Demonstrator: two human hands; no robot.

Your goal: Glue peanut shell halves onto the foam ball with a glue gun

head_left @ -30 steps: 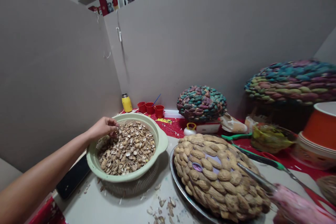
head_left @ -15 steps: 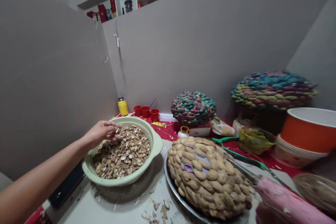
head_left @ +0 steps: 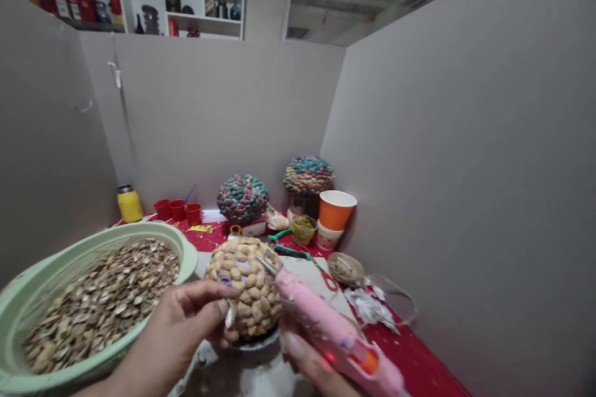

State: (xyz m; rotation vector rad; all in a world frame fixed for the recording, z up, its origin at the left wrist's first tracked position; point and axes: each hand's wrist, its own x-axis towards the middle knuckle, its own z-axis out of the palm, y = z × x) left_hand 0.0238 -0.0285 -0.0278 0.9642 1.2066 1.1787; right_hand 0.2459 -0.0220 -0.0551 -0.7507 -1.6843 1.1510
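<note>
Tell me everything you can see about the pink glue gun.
The pink glue gun looks plastic, its body smudged, with a narrow metal-looking nozzle, a glowing red light and an orange part near the rear. The right hand holds it, nozzle slanting up and left in view, overlapping the peanut-covered dome. Whether the tip touches it is unclear.

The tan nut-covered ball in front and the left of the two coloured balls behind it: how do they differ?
The tan ball has bare tan lumps; the left coloured ball has teal, purple and pink ones. The tan ball shows lilac patches between lumps; the left coloured ball shows none on its visible side. The tan ball rests on a dish; the left coloured ball sits farther back. Both are rounded and lumpy.
</note>
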